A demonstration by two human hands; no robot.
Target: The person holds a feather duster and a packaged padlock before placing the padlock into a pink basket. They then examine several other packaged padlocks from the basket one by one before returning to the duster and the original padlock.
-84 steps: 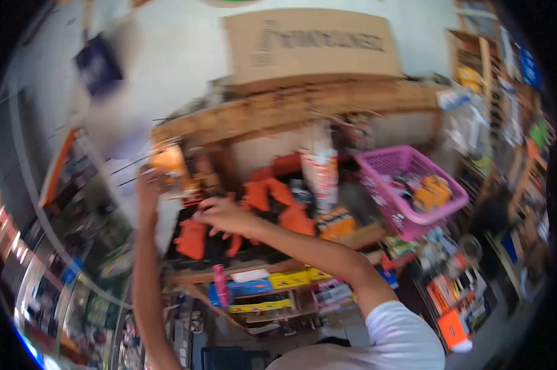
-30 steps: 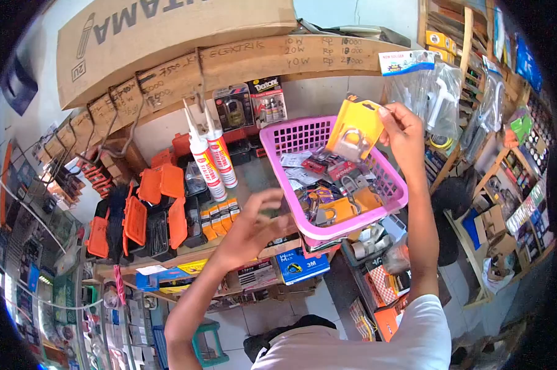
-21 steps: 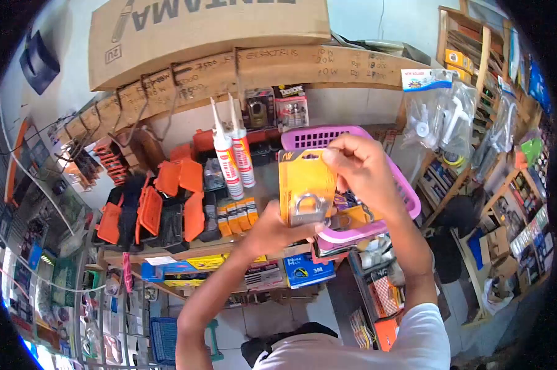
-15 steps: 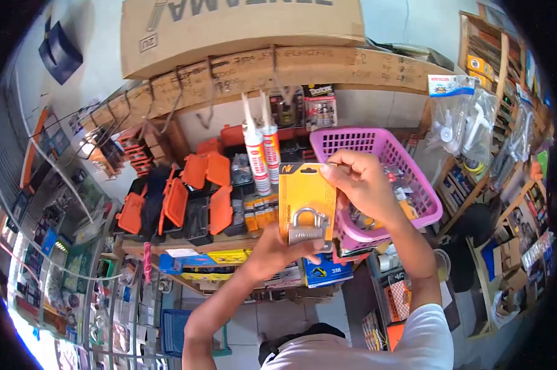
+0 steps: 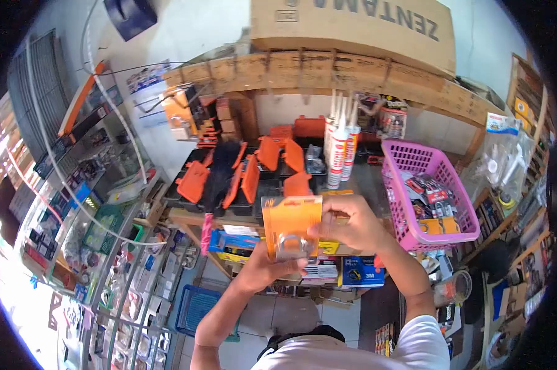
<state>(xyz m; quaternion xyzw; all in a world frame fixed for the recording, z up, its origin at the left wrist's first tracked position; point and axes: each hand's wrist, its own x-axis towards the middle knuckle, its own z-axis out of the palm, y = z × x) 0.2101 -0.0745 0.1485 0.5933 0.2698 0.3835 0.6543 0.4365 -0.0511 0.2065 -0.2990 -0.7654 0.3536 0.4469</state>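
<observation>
An orange-yellow card pack point(image 5: 290, 216) with a metal padlock point(image 5: 294, 245) on its front is held up in front of the shelf. My left hand point(image 5: 263, 268) grips its lower left corner, thumb across the bottom. The fingers of my right hand point(image 5: 352, 225) pinch its right edge. Behind the pack stand several white sealant tubes point(image 5: 338, 154) and black bins with orange lids point(image 5: 250, 179). To the right of my right hand sits a pink basket point(image 5: 429, 239) holding small packaged goods.
A cardboard box point(image 5: 352, 31) lies on top of a wooden beam point(image 5: 290, 65) with metal hooks. Packs hang from the hooks at the left. A glass display case point(image 5: 115, 246) runs along the left side. Bagged parts point(image 5: 503, 154) hang at the right. A blue crate point(image 5: 195, 311) is on the floor.
The view has turned to the left, so the basket, tubes and box now appear further right. The pack has tilted slightly and sits a little lower, still in both hands.
</observation>
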